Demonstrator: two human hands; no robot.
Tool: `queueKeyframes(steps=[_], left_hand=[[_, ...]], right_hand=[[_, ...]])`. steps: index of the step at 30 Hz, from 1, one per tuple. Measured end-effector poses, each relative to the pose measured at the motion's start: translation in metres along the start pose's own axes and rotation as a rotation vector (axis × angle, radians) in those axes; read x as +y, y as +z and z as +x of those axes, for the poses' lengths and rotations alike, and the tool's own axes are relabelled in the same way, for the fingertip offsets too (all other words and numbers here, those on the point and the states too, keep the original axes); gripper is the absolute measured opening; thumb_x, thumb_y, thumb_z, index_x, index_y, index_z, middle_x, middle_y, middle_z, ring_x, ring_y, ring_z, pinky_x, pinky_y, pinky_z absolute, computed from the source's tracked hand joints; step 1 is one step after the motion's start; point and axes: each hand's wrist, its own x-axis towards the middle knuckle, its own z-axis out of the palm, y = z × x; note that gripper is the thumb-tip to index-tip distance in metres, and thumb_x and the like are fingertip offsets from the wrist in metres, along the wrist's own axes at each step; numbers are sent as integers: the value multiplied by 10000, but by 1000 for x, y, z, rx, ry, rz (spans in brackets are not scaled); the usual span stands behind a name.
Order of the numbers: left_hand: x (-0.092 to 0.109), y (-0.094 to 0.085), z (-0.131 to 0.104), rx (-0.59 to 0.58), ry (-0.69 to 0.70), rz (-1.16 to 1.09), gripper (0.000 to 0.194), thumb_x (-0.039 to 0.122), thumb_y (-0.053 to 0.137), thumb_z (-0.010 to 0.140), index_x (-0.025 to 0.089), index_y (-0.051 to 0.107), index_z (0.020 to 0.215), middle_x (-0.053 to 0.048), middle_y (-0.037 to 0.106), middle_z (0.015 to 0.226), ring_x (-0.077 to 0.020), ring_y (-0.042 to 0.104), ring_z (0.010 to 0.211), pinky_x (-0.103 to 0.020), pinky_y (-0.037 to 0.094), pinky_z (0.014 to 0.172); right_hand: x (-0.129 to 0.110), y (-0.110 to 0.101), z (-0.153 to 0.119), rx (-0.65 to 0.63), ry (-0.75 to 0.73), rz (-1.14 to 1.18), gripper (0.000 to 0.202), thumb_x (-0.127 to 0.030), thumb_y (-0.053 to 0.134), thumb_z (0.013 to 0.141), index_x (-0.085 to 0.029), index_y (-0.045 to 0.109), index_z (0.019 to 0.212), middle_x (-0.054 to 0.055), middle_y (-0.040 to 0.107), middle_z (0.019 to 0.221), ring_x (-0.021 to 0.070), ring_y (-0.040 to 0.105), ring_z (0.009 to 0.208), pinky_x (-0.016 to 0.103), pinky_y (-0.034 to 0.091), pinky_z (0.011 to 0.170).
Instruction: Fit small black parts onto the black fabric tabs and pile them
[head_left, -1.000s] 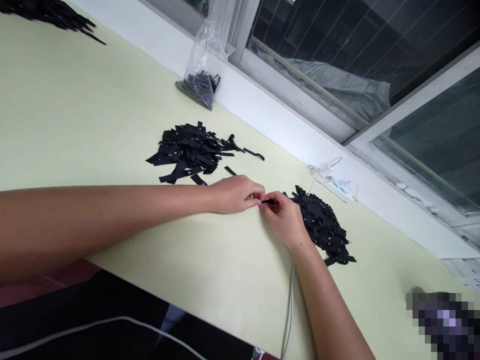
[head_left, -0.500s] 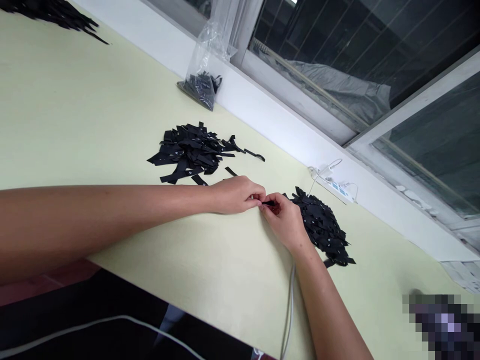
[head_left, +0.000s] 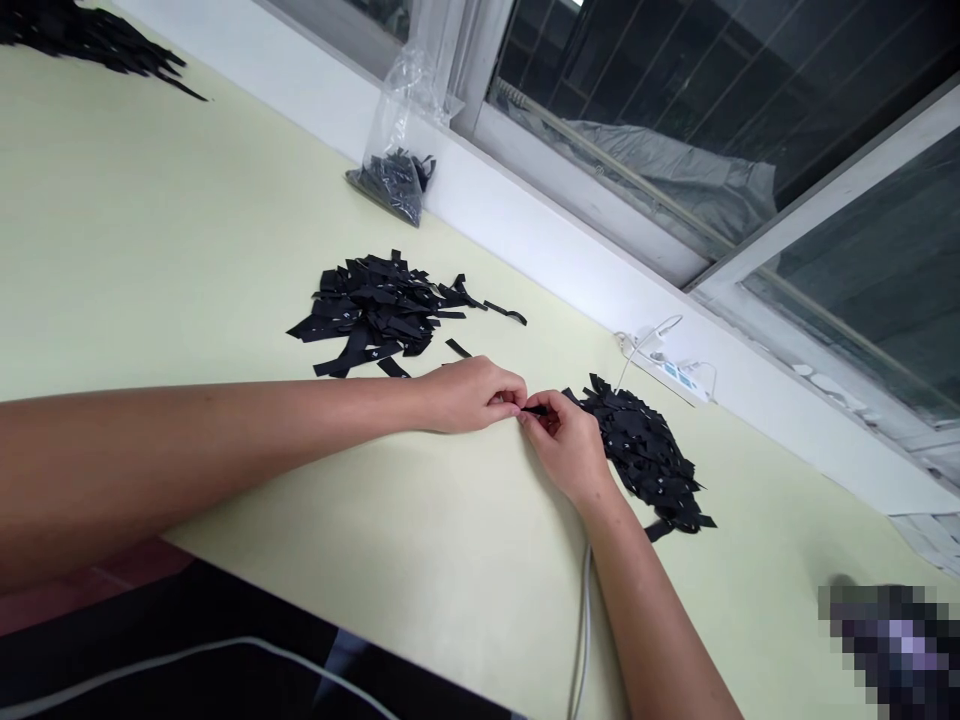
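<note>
My left hand and my right hand meet fingertip to fingertip over the pale green table, both pinching one small black label between them. Most of the label is hidden by the fingers. Behind my left hand lies a loose pile of long black label strips. Just beyond my right hand is a second heap of shorter black label pieces.
A clear plastic bag of black labels leans on the white window sill. A white power strip with cables lies near the wall. Another black pile is at the far left. A grey cable runs under my right forearm.
Both hands stay together on the label with only slight finger movement. The view has shifted a little.
</note>
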Motion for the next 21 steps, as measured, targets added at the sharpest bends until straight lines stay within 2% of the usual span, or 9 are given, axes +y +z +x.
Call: queueKeyframes(steps=[8, 21], left_hand=[[-2, 1, 3, -15, -42, -37, 178, 275, 570, 893, 192, 723, 926, 8, 645, 721, -108, 507, 630, -251, 323, 617], [-3, 2, 4, -23, -57, -39, 194, 294, 559, 888, 205, 728, 922, 11, 632, 717, -109, 495, 631, -255, 323, 619]], right_hand=[[2, 1, 0, 17, 34, 55, 162, -348, 641, 861, -224, 699, 947, -13, 656, 729, 134, 511, 600, 267, 405, 585], [0, -3, 4, -10, -30, -14, 119, -284, 623, 855, -232, 700, 930, -27, 644, 726, 127, 512, 599, 258, 386, 588]])
